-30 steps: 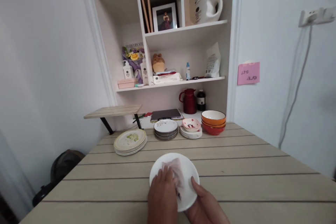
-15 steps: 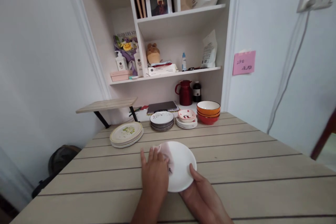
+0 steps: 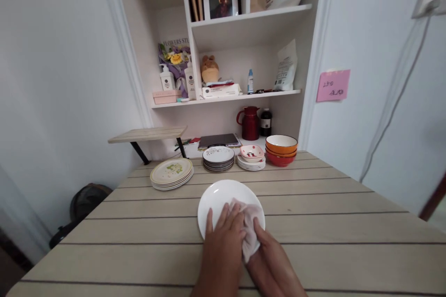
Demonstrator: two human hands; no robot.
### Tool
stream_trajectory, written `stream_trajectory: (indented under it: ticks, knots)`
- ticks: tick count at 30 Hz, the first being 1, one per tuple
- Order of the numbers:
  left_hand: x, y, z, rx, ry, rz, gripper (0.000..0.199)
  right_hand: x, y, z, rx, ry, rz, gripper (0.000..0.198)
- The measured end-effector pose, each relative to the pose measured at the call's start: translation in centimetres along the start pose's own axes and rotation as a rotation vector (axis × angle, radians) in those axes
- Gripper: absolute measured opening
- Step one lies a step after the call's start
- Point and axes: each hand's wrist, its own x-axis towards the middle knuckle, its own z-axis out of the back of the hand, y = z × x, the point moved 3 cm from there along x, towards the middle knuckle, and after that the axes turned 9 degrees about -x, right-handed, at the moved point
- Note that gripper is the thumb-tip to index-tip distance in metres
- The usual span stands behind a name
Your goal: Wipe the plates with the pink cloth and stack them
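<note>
A plain white plate [image 3: 215, 199] is held over the wooden table, in front of me. My right hand [image 3: 273, 260] grips its lower right edge, thumb on top and the other fingers underneath. My left hand [image 3: 223, 246] lies over the plate with its fingers partly spread. A pale pink cloth [image 3: 250, 227] is bunched at the thumb side of that hand and pressed onto the plate's right part. The cloth hangs over the near rim, close to my right thumb. How firmly the left fingers pinch it is partly hidden.
Along the table's [image 3: 313, 199] far side stand cream plates [image 3: 172, 171], dark-rimmed plates [image 3: 218, 155], small white plates with a pink dish [image 3: 251, 153], and orange and red bowls [image 3: 281, 148]. Behind are a red jug [image 3: 250, 123], a dark bottle [image 3: 265, 122] and a small raised shelf [image 3: 148, 134].
My left hand and the cloth have moved from the plate's left side across to its right side. The plate sits slightly further left relative to my right hand. The view has shifted a little.
</note>
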Motion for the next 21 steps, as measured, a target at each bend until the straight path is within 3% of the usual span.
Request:
stream_trajectory:
  ticks: [5,9,14,21]
  knots:
    - [2.9,0.3,0.4,0.099,-0.123,0.029,0.050,-0.4,0.3,-1.0,-0.053,0.078,0.008,0.035]
    - [3.5,1.4,0.3,0.188,-0.212,0.110,0.041,-0.4,0.2,-1.2,-0.027,0.142,0.012,0.043]
    - [2.3,2.1,1.0,0.279,-0.241,0.215,0.034,-0.5,-0.1,-0.6,-0.015,0.136,-0.017,0.049]
    - [-1.5,2.7,-0.3,0.277,-0.219,0.119,0.031,-0.8,0.0,-1.4,0.009,0.101,-0.047,0.042]
